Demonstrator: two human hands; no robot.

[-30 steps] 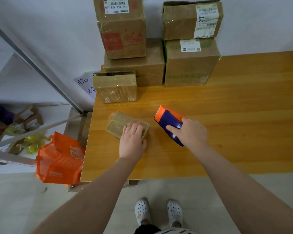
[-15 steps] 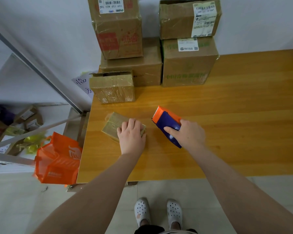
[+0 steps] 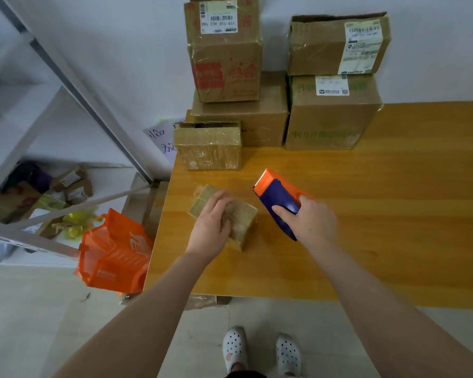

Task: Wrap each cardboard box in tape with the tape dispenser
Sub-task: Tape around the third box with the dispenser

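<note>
A small flat cardboard box [image 3: 243,219], wrapped in glossy tape, lies near the left end of the wooden table [image 3: 380,214]. My left hand [image 3: 209,227] covers its left half, and the fingers curl over its far edge; the box looks blurred and slightly tilted. Just to the right, my right hand [image 3: 311,222] grips the orange and blue tape dispenser [image 3: 277,197]. The dispenser's toothed blade points away from me, and it is clear of the box.
A medium taped box [image 3: 210,148] stands behind the small one. Several larger boxes [image 3: 331,115] are stacked against the wall at the back. Off the table's left edge are an orange bag [image 3: 115,252] and a metal shelf frame [image 3: 79,85].
My left hand went from lying flat on the small box to curling around its left side, and the box has shifted and tilted. The dispenser has stayed about where it was.
</note>
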